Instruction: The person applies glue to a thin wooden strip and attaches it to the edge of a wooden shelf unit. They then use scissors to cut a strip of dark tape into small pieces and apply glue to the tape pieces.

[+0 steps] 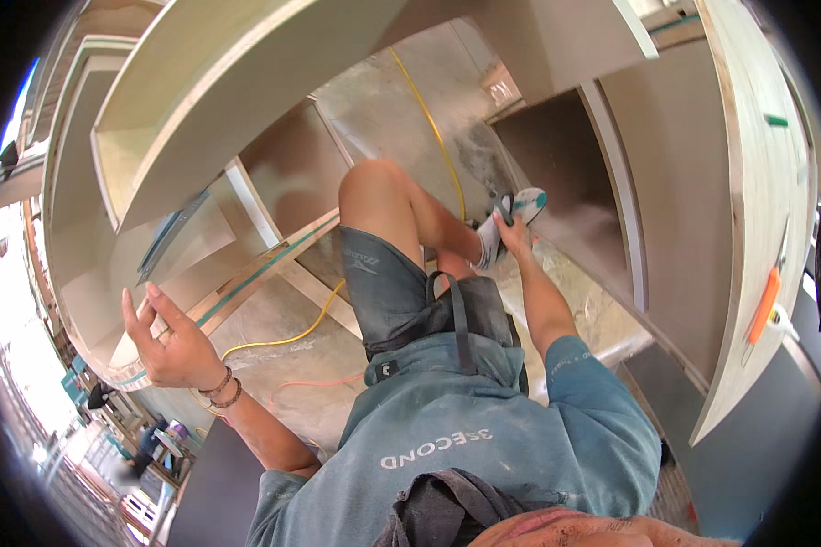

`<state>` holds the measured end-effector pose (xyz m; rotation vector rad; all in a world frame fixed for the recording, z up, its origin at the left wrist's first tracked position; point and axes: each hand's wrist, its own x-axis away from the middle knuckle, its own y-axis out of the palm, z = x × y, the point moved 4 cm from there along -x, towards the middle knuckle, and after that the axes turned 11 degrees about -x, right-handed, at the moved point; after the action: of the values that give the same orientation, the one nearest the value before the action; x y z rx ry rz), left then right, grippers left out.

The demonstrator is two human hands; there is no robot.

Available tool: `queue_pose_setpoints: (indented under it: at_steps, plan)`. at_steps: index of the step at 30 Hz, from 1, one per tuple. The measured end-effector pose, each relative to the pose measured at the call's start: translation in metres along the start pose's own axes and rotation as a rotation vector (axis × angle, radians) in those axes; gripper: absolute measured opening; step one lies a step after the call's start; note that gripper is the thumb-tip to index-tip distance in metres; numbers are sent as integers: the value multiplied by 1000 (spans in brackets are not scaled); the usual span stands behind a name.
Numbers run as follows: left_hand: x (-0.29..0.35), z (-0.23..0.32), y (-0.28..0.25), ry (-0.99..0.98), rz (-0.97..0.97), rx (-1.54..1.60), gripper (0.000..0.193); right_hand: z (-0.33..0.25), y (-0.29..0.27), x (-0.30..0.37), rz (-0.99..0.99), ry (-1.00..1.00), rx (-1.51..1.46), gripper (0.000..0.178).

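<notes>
My left hand (181, 354) is raised at the left, its fingers stretched out and holding nothing. It is nearest the curved edge of a pale wooden cabinet piece (123, 372). Two dark bracelets circle that wrist. My right hand (516, 235) reaches down to my lifted foot, which wears a light sock (489, 242). Its fingers are closed on the dark strap of a sandal (529, 204) with a pale, teal-marked sole. How far the sandal is on the foot cannot be made out.
Cabinet panels surround me; a curved one (274, 100) arches in front. A brown open compartment (556, 150) stands ahead on the right. A yellow cable (426, 109) crosses the concrete floor. An orange-handled tool (763, 307) lies on the right panel (743, 182).
</notes>
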<state>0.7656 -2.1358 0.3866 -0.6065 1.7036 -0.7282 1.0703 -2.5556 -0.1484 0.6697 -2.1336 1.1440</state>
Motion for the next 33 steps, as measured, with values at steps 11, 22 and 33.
queue_pose_setpoints:
  at_steps: [11,22,33]
  plan:
    - [-2,5,-4,6,45,23,28,-31,-26,-27,451,-157,183,50]
    - [29,30,-41,475,219,381,27,-201,-118,133,-157,-735,-584,18]
    - [219,289,128,-347,-2429,1670,58,-285,-190,301,-55,-927,-589,44]
